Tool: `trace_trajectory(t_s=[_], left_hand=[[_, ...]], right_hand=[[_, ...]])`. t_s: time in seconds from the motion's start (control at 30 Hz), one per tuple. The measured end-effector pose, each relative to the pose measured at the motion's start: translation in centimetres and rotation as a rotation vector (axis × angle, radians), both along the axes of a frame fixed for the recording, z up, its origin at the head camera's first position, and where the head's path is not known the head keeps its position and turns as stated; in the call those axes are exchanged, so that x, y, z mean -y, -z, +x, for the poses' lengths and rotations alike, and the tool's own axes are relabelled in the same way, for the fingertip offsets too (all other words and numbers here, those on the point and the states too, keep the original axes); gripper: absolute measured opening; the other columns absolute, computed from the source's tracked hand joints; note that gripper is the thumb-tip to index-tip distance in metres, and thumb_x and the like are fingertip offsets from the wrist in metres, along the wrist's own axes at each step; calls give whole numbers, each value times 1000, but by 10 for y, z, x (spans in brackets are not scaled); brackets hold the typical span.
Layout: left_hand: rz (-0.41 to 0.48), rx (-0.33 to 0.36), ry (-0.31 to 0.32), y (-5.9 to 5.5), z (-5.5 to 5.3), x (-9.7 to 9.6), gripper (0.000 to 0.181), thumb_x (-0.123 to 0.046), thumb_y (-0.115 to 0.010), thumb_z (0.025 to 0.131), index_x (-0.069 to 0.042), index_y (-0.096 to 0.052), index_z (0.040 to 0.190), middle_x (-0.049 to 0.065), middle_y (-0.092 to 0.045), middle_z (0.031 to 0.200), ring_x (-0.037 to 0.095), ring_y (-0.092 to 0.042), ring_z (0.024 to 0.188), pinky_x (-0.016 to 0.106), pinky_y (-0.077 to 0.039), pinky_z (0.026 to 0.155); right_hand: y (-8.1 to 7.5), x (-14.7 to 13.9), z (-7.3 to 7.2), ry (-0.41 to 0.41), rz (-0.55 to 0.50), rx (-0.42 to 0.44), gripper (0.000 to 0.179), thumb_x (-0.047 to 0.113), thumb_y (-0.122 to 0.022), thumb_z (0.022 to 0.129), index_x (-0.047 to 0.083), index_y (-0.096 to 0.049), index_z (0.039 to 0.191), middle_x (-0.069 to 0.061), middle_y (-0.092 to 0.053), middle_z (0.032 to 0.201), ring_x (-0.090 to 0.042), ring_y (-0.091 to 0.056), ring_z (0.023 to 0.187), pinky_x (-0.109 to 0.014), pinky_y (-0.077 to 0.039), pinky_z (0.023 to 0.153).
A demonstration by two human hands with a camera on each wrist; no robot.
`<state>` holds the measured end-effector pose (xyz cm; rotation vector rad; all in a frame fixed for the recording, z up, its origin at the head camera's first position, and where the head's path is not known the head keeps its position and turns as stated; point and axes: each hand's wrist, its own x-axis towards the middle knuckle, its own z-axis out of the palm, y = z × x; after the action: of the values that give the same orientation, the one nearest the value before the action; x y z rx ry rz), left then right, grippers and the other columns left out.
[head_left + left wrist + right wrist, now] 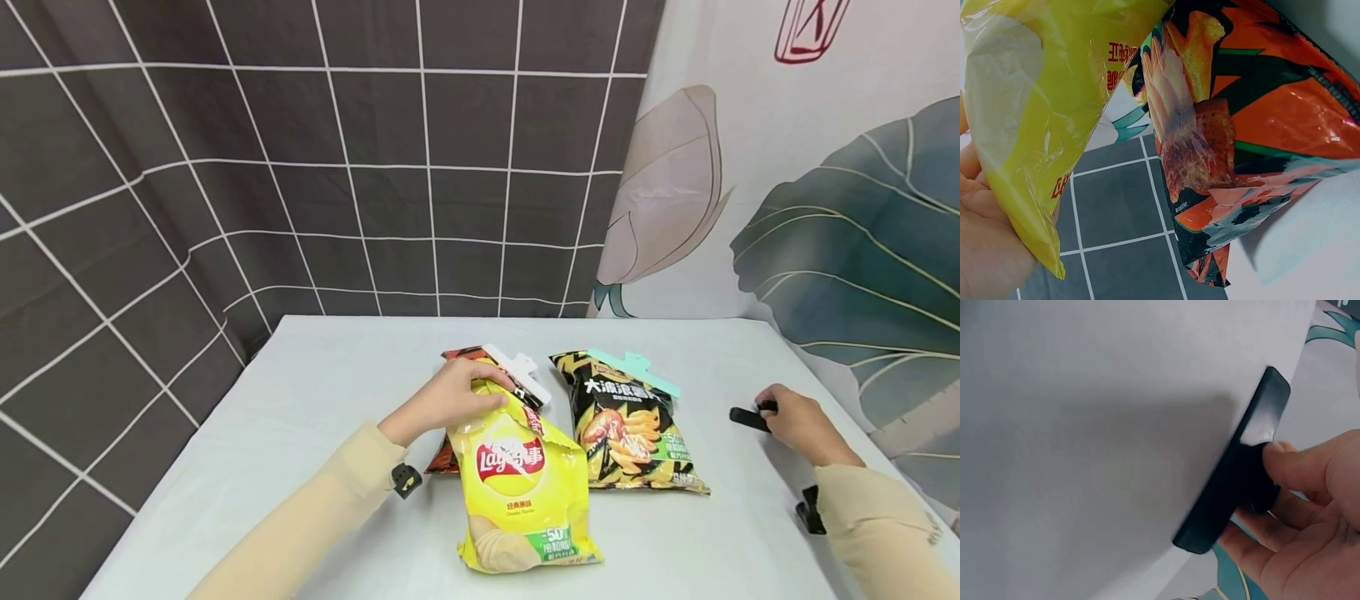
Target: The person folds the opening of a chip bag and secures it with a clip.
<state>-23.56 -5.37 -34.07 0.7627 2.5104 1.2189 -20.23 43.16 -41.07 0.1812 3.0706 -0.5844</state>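
My left hand pinches the top edge of a yellow Lay's potato chip bag, which leans over the front of an orange-and-black snack bag. In the left wrist view, the palm and fingers show at the yellow bag's far side, beside the orange bag. Over at the right of the table, my right hand holds a black bag clip by its handle. The right wrist view shows thumb and fingers squeezing that handle, with the clip's long bar jutting out in front.
A white clip sits across the top of the orange-and-black bag. Right of the yellow bag lies a black-and-yellow snack bag with a teal clip on its top. The white table backs onto a dark gridded curtain.
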Motion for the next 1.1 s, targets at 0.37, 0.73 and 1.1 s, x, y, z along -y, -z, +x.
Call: trace_trajectory(t_s=[0.37, 0.73, 1.1], left_hand=[[-25, -52, -4, -1, 1, 0, 16, -13, -68, 87, -14, -74, 102, 5, -64, 107, 14, -58, 78, 21, -53, 64], [-28, -82, -12, 1, 1, 0, 18, -15, -70, 86, -11, -74, 102, 4, -65, 107, 14, -58, 80, 20, -52, 65], [-22, -113, -12, 2, 3, -1, 15, -14, -70, 85, -13, -74, 100, 5, -66, 113, 14, -57, 87, 18, -52, 67]], right_hand=[[-12, 5, -2, -58, 34, -9, 38, -1, -60, 86, -22, -49, 116, -43, -52, 108, -55, -52, 95, -59, -46, 77], [-43, 30, -6, -152, 16, -19, 40, 12, -61, 91, -19, -55, 116, -39, -58, 108, -41, -59, 86, -45, -50, 68], [-62, 71, -5, -176, -116, 42, 53, 28, -59, 95, -13, -53, 127, -33, -60, 116, -33, -62, 92, -47, -54, 75]])
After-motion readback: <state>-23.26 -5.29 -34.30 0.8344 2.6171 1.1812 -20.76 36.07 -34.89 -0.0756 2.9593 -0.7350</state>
